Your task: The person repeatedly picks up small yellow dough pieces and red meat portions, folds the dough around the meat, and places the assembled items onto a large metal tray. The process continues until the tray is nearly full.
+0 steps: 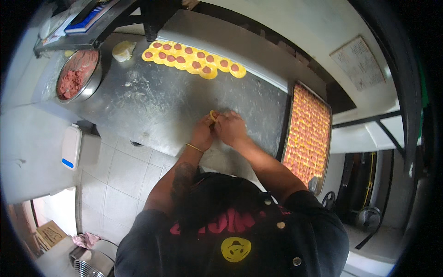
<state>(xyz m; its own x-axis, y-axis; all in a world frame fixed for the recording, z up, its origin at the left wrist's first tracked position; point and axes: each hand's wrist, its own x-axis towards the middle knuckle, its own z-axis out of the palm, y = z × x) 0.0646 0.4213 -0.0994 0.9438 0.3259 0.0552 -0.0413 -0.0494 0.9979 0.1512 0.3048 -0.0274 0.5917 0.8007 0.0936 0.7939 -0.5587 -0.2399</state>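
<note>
The left hand [202,132] and right hand [231,128] are drawn together over the table [157,106], fingers closed on one small dough piece [213,116], presumably so each steadies the other's pinch. From there, meat-dotted dough rounds [188,63] lie toward twelve o'clock, the meat bowl [95,84] ten, the loaded tray [287,131] three, seemingly for easy reach.
</note>
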